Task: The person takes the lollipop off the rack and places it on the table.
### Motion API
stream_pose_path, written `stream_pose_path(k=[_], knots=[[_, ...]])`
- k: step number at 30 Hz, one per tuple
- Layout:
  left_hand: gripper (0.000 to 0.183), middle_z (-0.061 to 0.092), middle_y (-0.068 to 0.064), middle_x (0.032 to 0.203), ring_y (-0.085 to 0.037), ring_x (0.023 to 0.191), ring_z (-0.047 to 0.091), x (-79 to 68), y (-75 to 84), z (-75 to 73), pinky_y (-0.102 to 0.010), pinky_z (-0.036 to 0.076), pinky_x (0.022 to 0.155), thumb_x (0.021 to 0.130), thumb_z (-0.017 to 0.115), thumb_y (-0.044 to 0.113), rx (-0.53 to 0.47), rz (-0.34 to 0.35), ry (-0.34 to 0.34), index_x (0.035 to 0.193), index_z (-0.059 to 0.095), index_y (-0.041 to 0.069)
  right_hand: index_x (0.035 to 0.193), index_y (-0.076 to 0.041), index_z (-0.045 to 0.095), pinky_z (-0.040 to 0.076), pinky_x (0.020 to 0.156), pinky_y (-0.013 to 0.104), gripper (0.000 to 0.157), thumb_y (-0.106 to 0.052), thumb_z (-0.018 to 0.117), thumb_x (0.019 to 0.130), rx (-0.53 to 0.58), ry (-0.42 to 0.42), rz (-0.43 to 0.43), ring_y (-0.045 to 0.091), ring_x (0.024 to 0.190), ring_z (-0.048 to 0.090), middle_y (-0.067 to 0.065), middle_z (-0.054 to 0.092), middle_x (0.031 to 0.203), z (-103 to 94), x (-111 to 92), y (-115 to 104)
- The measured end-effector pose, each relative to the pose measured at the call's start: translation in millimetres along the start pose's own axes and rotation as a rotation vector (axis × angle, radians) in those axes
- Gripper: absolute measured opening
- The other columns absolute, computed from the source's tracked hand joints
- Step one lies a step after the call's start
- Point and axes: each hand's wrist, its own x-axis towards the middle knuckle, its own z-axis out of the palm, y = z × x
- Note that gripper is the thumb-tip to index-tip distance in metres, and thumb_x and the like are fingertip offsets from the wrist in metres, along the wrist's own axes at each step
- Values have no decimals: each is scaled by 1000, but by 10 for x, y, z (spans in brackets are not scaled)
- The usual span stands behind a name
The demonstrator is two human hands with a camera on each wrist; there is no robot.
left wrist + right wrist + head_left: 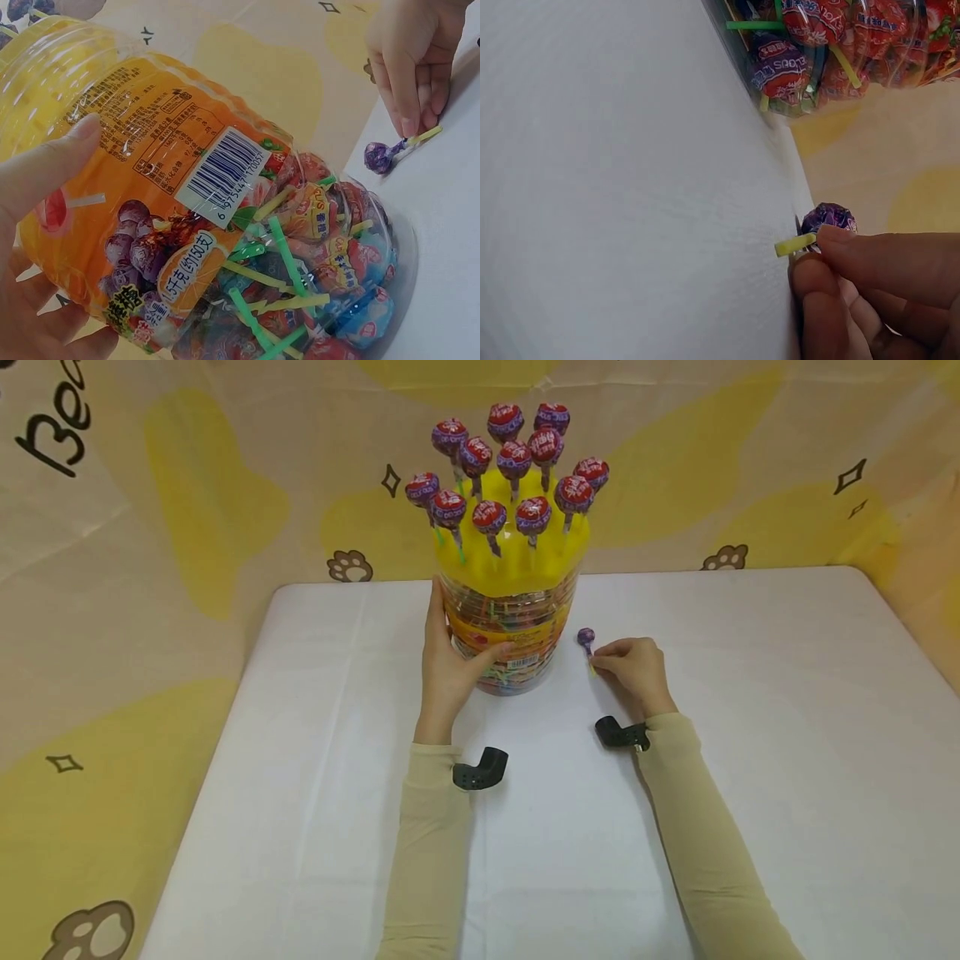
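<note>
one lollipop (586, 637), right of centre, long axis running up-frame, pinched by nearer right hand (637, 673); left hand (448, 670) grips jar (528, 636), upper centre.

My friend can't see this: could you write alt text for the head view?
A person's left hand holds a clear jar on a white table, wrapped lollipops standing in its yellow top. The right hand pinches another lollipop by its stick.

White table (345, 827) — a clear lollipop jar (522, 625) stands upright on it.
</note>
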Motion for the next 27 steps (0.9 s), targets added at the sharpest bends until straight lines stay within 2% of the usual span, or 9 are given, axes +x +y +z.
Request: stream_pose_path(k=[3, 6, 10, 14, 18, 27], knots=[[104, 14, -3, 156, -16, 141, 18, -2, 2, -4, -34, 22, 114, 79, 78, 23, -3, -2, 0, 153, 5, 15, 99, 6, 71, 51, 71, 17, 23, -12, 71, 84, 100, -37, 27, 3, 70, 62, 16, 70, 93, -15, 12, 25], [105, 14, -2, 156, -17, 141, 19, -1, -4, -3, -34, 22, 114, 78, 78, 23, -4, -1, -2, 153, 5, 16, 105, 13, 66, 53, 67, 15, 26, -5, 68, 86, 252, -78, 42, 0, 68, 62, 16, 68, 94, -32, 20, 53], [104, 14, -3, 156, -17, 141, 18, -1, -5, 0, -35, 21, 114, 79, 78, 23, -3, 1, -2, 153, 5, 15, 113, 20, 57, 54, 69, 17, 33, 0, 65, 87, 464, -117, 67, 3, 70, 64, 4, 66, 86, -63, 24, 86], [105, 15, -3, 156, -17, 141, 18, -1, -5, 3, -36, 20, 114, 78, 78, 22, -10, 10, 2, 153, 5, 14, 116, 20, 54, 55, 69, 19, 40, 1, 68, 84, 593, -125, 125, 7, 70, 65, -2, 66, 80, -90, 42, 105], [104, 15, -3, 156, -17, 141, 18, -1, -11, 5, -36, 20, 114, 79, 78, 22, -14, 13, 3, 153, 6, 14, 115, 18, 55, 55, 69, 19, 42, -2, 71, 82, 600, -117, 152, 7, 71, 65, 0, 67, 81, -114, 54, 98], [105, 14, -4, 156, -17, 141, 18, 1, -11, 0, -36, 21, 114, 78, 79, 22, -6, 19, 6, 153, 6, 14, 115, 20, 55, 55, 69, 18, 38, 0, 66, 85, 462, -158, 119, 3, 70, 65, -4, 67, 81, -150, 41, 62]])
